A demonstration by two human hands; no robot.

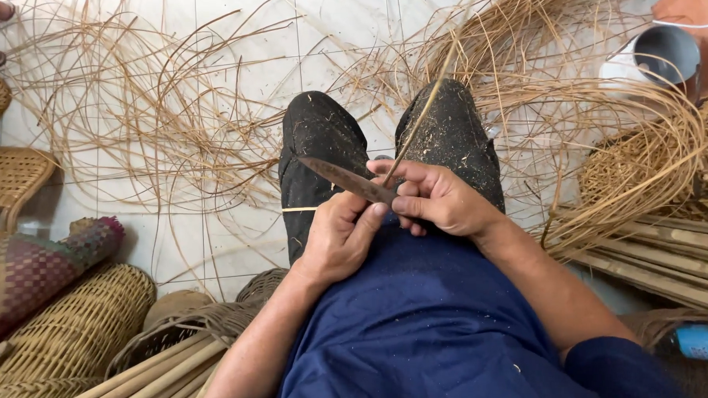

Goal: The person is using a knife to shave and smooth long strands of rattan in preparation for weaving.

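My left hand [336, 239] grips a knife, whose dark pointed blade [341, 178] juts up and to the left over my lap. My right hand [440, 197] pinches a thin cane strip [429, 102] that rises up and to the right; its lower end meets the blade between my two thumbs. Both hands rest above my knees, which are covered by dark trousers [320, 137] dusted with shavings.
Loose cane strips [147, 112] lie spread over the white tiled floor. Woven baskets [76, 330] and bamboo poles [141, 383] sit at left; split bamboo slats [670, 255] and a coil of cane at right. A grey pipe [663, 55] lies top right, a plastic bottle [700, 342] bottom right.
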